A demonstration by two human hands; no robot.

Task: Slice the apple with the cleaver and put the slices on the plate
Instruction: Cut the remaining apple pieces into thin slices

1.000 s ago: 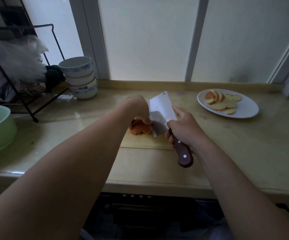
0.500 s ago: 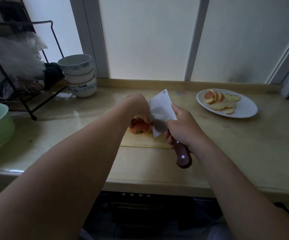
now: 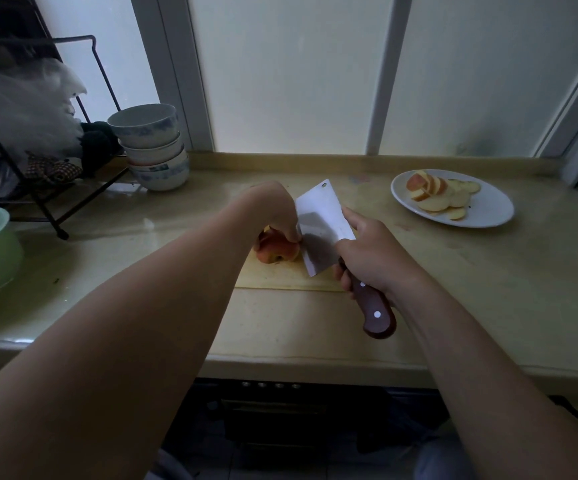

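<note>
left hand (image 3: 273, 211) atop apple (image 3: 275, 251), cleaver (image 3: 325, 233) (right-held)

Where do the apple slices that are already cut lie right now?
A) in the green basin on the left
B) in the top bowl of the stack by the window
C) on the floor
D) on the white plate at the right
D: the cut slices are piled on the white plate at the right of the counter, while the left hand steadies the remaining apple beside the cleaver.

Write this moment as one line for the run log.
phase: slicing | left hand: steadies apple on board | right hand: grips cleaver, blade at apple | plate: holds slices
</note>
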